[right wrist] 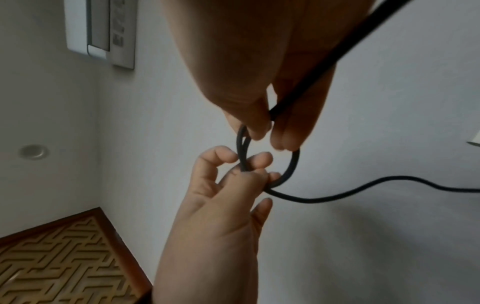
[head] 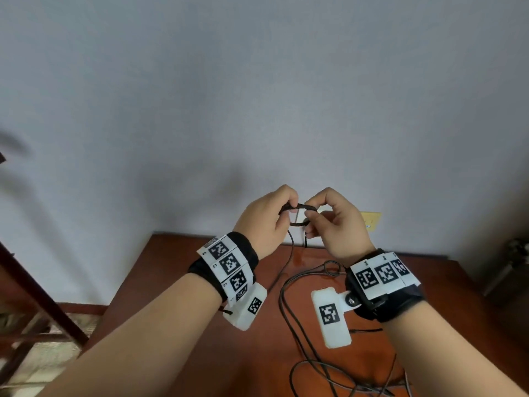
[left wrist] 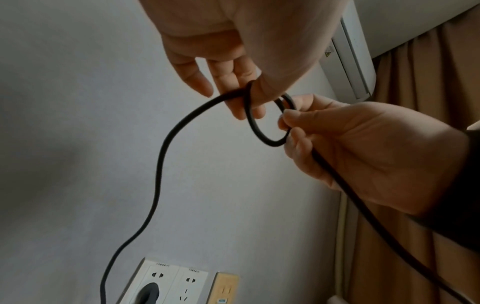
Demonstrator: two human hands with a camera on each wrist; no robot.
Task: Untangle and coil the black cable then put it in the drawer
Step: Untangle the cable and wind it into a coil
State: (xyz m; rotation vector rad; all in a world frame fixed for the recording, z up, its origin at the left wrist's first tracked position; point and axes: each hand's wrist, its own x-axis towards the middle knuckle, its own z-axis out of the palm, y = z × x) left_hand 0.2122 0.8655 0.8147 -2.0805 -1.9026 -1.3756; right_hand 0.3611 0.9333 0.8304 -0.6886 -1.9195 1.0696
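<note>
A: What blocks a hand over the desk (head: 200,296)?
B: Loose cable (head: 289,310) loops sprawl from centre toward 5 o'clock; the wall (head: 257,110) closes off 12 o'clock.
A: Any open room?
B: The bare wood toward 9 o'clock, left of the cable.

A grey-white wall (head: 257,96) is seen behind a reddish-brown table (head: 200,282). On the wall, a double white socket plate (left wrist: 166,281) is fixed, with a black plug (left wrist: 149,293) seated in its left outlet, and a yellowish plate (left wrist: 224,288) is set just beside it. A white air conditioner (left wrist: 350,57) is mounted high, near brown curtains (left wrist: 428,82). A wooden lattice panel (right wrist: 57,263) is seen at the left.
</note>
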